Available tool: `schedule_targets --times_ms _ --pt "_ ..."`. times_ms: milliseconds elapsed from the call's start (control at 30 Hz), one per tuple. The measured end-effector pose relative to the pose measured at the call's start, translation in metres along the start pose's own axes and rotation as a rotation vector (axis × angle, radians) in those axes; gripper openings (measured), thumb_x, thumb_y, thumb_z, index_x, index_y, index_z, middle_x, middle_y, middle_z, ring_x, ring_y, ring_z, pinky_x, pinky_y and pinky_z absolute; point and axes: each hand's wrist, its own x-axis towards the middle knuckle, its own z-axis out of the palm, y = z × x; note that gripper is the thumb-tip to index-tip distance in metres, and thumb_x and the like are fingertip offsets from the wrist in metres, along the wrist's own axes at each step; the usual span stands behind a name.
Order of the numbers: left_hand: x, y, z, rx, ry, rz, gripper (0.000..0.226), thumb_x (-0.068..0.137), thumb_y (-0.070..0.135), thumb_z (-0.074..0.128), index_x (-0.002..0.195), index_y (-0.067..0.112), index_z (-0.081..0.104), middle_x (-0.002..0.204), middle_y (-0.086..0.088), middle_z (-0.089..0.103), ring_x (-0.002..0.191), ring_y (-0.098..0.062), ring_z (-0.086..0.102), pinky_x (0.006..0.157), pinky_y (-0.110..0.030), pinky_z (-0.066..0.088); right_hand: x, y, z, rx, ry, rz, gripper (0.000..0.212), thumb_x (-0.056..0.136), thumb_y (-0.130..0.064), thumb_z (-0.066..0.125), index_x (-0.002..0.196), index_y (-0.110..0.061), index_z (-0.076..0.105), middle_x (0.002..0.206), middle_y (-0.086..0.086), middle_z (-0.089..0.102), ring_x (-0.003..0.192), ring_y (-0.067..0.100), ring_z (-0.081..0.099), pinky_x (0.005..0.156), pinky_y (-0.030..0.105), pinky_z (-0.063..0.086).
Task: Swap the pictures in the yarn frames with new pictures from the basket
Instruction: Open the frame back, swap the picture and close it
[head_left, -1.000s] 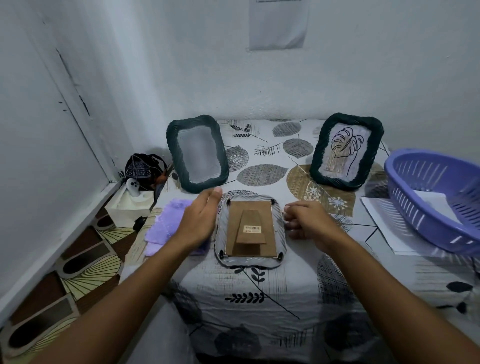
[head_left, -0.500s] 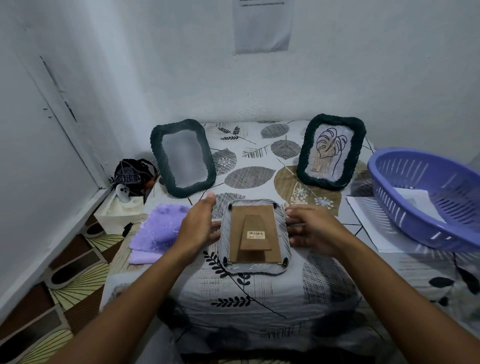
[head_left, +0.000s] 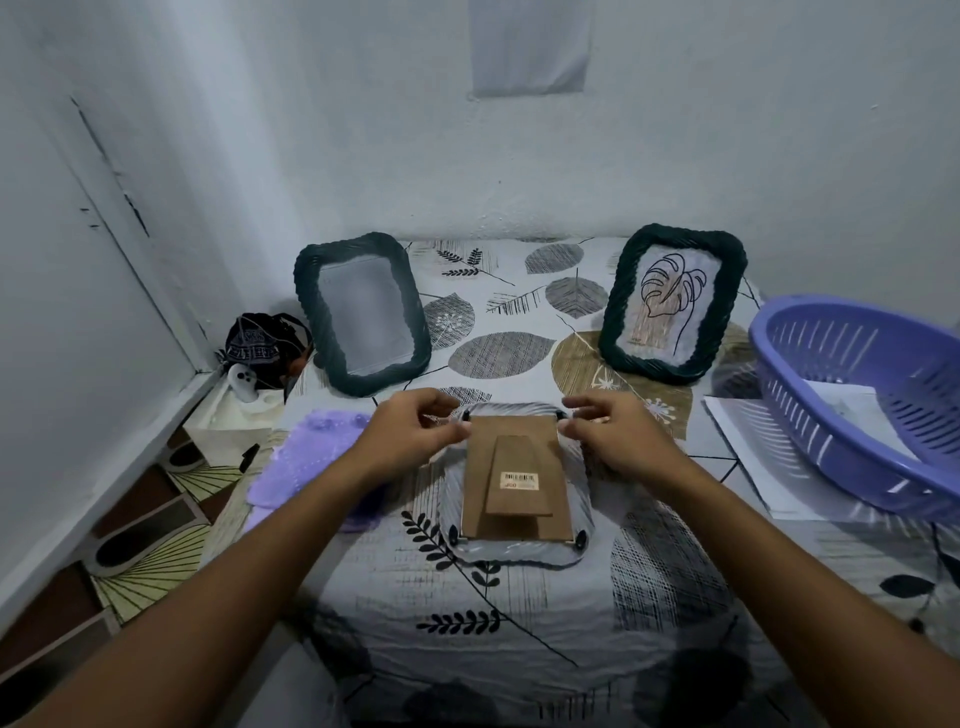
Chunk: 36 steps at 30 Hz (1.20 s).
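A pale yarn frame (head_left: 511, 555) lies face down in the middle of the table, its brown cardboard back (head_left: 514, 478) and stand facing up. My left hand (head_left: 410, 436) has its fingers curled at the frame's top-left corner, pinching at the small black tab there. At the top-right corner my right hand (head_left: 613, 436) does the same. Behind them stand two dark green yarn frames: the left frame (head_left: 307, 291) shows a blank grey panel, the right frame (head_left: 623, 332) holds a leaf drawing. At the right edge a purple basket (head_left: 810, 358) holds a sheet of paper (head_left: 857, 410).
A purple cloth (head_left: 306, 462) lies left of the face-down frame. A white sheet (head_left: 748, 452) sticks out from under the basket. Walls close in behind and to the left. Off the table's left edge sit a dark bag (head_left: 260, 340) and a white box (head_left: 234, 421).
Both hands moved from the sides of the face-down frame up to its top corners, and their fingers have curled in at the corner tabs. The frame has not moved.
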Motion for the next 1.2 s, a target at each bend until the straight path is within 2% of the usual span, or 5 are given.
schedule_targets --times_ms 267,633,800,1000,1200 --pt "0.005 -0.005 0.025 0.308 -0.024 0.071 0.109 0.051 0.081 0.067 0.141 0.026 0.039 0.137 -0.003 0.051 0.124 -0.02 0.046 0.1 -0.042 0.046 0.001 -0.001 0.025 -0.328 0.031 -0.046 0.086 0.072 -0.058 0.071 0.145 -0.028 0.035 0.139 0.01 0.042 0.125 0.029 0.043 0.099 0.045 0.043" --pt "-0.019 -0.006 0.03 0.427 0.01 0.207 0.096 0.064 0.068 0.072 0.144 0.029 0.037 0.144 0.003 0.037 0.131 -0.016 0.031 0.106 -0.041 0.037 -0.022 0.01 0.027 -0.464 0.059 -0.15 0.088 0.074 -0.061 0.068 0.146 -0.028 0.031 0.136 0.005 0.039 0.126 0.022 0.036 0.097 0.039 0.04" --pt "-0.003 -0.002 0.021 0.17 0.07 0.201 0.043 0.089 0.024 0.066 0.129 0.013 0.058 0.118 0.0 0.058 0.104 -0.011 0.053 0.09 -0.027 0.046 -0.002 0.008 0.012 -0.22 0.086 -0.149 0.05 0.086 -0.034 0.067 0.131 -0.018 0.055 0.126 0.009 0.053 0.107 0.022 0.055 0.093 0.044 0.049" --pt "0.04 -0.014 0.008 0.316 -0.018 0.206 0.021 0.081 0.006 0.069 0.1 0.011 0.075 0.091 -0.002 0.072 0.073 -0.003 0.06 0.066 -0.006 0.042 0.039 0.002 -0.006 -0.289 -0.048 -0.114 0.024 0.087 -0.005 0.065 0.108 -0.012 0.072 0.101 0.007 0.07 0.084 0.014 0.06 0.064 0.02 0.044" --pt "0.065 -0.021 -0.004 0.351 -0.114 0.263 0.018 0.076 0.009 0.077 0.092 0.017 0.078 0.086 -0.001 0.074 0.079 -0.01 0.066 0.073 -0.02 0.048 0.055 -0.003 -0.012 -0.383 -0.199 -0.111 0.022 0.082 -0.007 0.072 0.103 -0.015 0.075 0.092 0.0 0.073 0.07 -0.003 0.055 0.056 0.008 0.041"
